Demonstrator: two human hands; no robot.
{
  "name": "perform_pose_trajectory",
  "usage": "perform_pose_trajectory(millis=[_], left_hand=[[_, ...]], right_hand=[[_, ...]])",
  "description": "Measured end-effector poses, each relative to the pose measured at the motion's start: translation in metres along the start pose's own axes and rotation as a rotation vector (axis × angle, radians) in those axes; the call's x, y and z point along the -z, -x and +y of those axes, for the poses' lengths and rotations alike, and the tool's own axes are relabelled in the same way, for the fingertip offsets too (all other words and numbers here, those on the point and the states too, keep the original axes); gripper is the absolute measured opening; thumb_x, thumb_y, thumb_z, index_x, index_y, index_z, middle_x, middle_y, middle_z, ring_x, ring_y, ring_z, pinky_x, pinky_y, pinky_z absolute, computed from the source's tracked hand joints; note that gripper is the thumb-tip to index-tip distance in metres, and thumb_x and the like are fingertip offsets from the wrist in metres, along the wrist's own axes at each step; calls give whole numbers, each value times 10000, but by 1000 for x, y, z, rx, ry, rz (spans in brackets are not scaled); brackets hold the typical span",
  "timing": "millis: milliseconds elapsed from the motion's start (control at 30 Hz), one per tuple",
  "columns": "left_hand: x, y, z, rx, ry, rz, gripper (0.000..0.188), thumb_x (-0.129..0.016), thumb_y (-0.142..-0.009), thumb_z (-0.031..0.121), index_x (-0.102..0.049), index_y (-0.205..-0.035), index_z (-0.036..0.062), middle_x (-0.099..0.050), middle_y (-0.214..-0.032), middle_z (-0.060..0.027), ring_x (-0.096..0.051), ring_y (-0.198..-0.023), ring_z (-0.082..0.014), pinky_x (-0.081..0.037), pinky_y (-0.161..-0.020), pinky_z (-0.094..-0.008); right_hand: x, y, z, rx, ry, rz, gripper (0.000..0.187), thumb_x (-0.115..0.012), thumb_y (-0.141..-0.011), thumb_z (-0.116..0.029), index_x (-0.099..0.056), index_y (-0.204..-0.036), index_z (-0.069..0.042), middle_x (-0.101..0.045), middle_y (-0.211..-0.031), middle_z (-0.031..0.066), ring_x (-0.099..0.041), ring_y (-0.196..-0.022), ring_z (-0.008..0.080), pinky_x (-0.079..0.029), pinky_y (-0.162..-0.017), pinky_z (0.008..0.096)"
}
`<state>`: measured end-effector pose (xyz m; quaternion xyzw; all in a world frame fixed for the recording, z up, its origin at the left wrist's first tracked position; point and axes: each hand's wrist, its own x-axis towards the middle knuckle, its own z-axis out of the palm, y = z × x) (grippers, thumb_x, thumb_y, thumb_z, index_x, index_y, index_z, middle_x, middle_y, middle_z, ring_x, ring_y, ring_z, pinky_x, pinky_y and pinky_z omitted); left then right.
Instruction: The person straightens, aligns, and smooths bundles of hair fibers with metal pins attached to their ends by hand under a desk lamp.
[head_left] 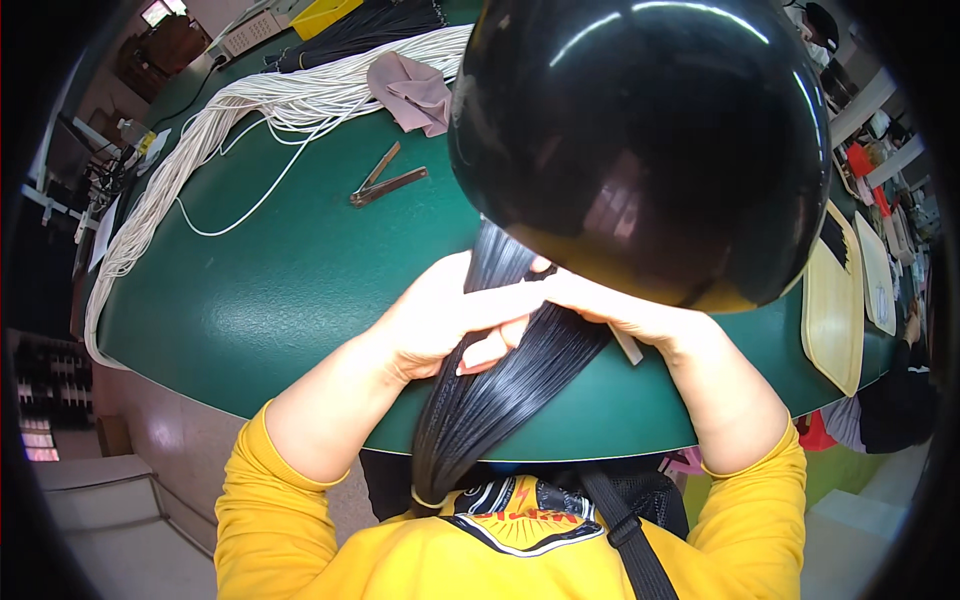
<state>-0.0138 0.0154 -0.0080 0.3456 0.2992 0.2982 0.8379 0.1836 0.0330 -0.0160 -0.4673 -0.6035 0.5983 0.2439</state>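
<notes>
A thick bundle of thin black wires (515, 385) runs across the front edge of the green table, its near end against my yellow shirt. My left hand (445, 315) is closed around the bundle, with fingertips curled over its strands. From the other side my right hand (615, 305) grips the same bundle, its fingers meeting the left ones; some of them are hidden. A large glossy black dome (640, 150) blocks the view just beyond both hands and covers the bundle's far end. Below the right hand a small flat pale strip (627, 345) shows.
A long bunch of white cables (240, 110) curves along the table's left side. A mauve cloth (410, 92) and a V-shaped hinged tool (388, 182) lie before it. More black wires (370, 32) rest at the back. Cream trays (833, 310) stand at right, with a person (900, 395) beyond.
</notes>
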Motion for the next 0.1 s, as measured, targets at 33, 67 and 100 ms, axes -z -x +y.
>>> perform_pose_trajectory(millis=[33,67,100], left_hand=[[-1,0,0,47,-29,-7,158,-562,-801,150,-498,-795,6,-510,-571,-51,-423,-347,-91,-315,-326,-189],[-1,-1,0,94,-59,-14,169,-567,-799,162,-503,-799,5,-513,-574,-50,-418,-340,-88,-311,-324,-187],[-2,-2,1,96,-63,-18,169,-567,-799,162,-503,-799,5,-513,-574,-50,-418,-340,-88,-311,-324,-187]], right_hand=[[-1,0,3,-52,-187,-86,153,-596,-792,-192,-586,-860,-56,-454,-623,-48,-358,-525,15,-280,-445,146],[1,-1,6,-41,-231,-169,160,-573,-808,-213,-594,-830,-56,-459,-633,-36,-348,-531,6,-252,-433,142],[0,-4,6,-33,-337,-106,213,-728,-667,-169,-572,-717,-32,-480,-555,-14,-422,-459,53,-333,-391,176]])
